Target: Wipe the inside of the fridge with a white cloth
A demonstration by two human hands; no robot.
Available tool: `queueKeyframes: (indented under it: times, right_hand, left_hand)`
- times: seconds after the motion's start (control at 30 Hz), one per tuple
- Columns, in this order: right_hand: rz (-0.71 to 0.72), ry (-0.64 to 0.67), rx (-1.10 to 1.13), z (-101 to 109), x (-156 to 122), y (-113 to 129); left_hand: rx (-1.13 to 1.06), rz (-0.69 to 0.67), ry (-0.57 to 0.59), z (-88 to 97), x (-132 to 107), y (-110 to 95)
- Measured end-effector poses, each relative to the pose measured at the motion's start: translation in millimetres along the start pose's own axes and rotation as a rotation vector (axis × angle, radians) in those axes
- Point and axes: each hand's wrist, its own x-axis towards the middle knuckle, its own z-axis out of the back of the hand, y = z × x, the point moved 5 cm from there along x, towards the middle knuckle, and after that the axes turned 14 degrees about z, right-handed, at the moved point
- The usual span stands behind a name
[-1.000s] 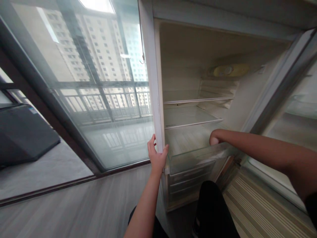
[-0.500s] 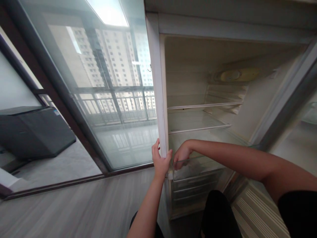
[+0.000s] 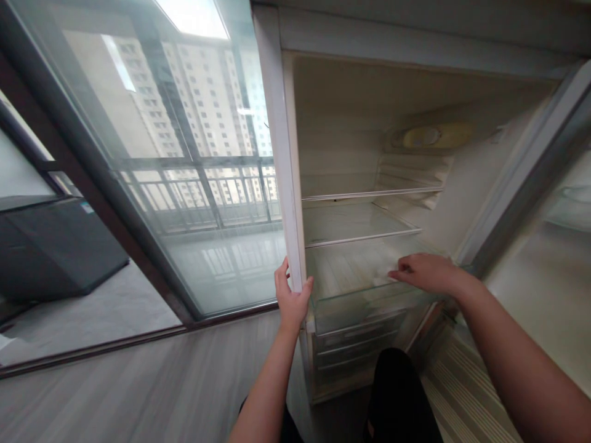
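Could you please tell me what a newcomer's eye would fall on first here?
The open refrigerator dominates the right half, with a yellow housing high inside it. The left hand grips its left front edge, while the right hand is over the clear drawer below the shelves. At left, tall buildings show in the glass panel.

Glass (image 3: 217,264) stands in a dark frame (image 3: 120,224); a bright panel (image 3: 194,15) gleams across its top; through it show a railing (image 3: 207,192) and, beyond, a pale tower (image 3: 203,92) with rows of windows; left of the frame sits a dark box (image 3: 55,246) bearing a light label (image 3: 86,207); grey floor (image 3: 138,381) lies in front.
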Motion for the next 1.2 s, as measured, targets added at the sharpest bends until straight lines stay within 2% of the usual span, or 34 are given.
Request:
queueKeyframes:
  times: [0.07, 0.13, 0.2, 0.23, 0.3, 0.37, 0.47, 0.63, 0.87, 1.07, 1.2]
  right_hand:
    - [-0.107, -0.279, 0.011, -14, -23, -30]
    - [-0.087, -0.65, 0.021, -27, -42, -47]
    - [-0.011, -0.986, -0.004, -42, -59, -46]
    - [0.027, -1.103, -0.033, -51, -65, -40]
    - [0.08, -1.232, -0.101, -70, -72, -20]
    - [0.118, -1.265, -0.122, -87, -71, 4]
    - [0.164, -1.263, -0.033, -108, -64, 33]
    - [0.152, -1.213, 0.057, -123, -52, 56]
    - [0.218, -1.017, 0.009, -129, -21, 58]
    - [0.258, -0.902, 0.228, -138, 41, 42]
    - [0.236, -0.877, 0.391, -137, 83, 25]
  left_hand:
    - [-0.002, 0.0, -0.001, 0.5, 0, -1]
    - [-0.004, 0.001, -0.001, 0.9, 0, -1]
    - [0.0, 0.006, 0.002, 1.0, 1, -1]
    - [0.004, 0.008, 0.003, 1.0, 1, -1]
    - [0.009, 0.009, -0.002, 1.1, 1, 0]
    - [0.012, 0.01, -0.007, 1.1, 1, 1]
    - [0.019, 0.026, -0.008, 1.0, 1, 3]
    - [0.023, 0.047, -0.014, 3.2, 1, 5]
    - [-0.067, 0.013, -0.011, 6.2, 0, 4]
    - [0.101, 0.05, -0.033, 4.3, -3, 8]
    - [0.098, 0.051, -0.04, 3.4, -4, 5]
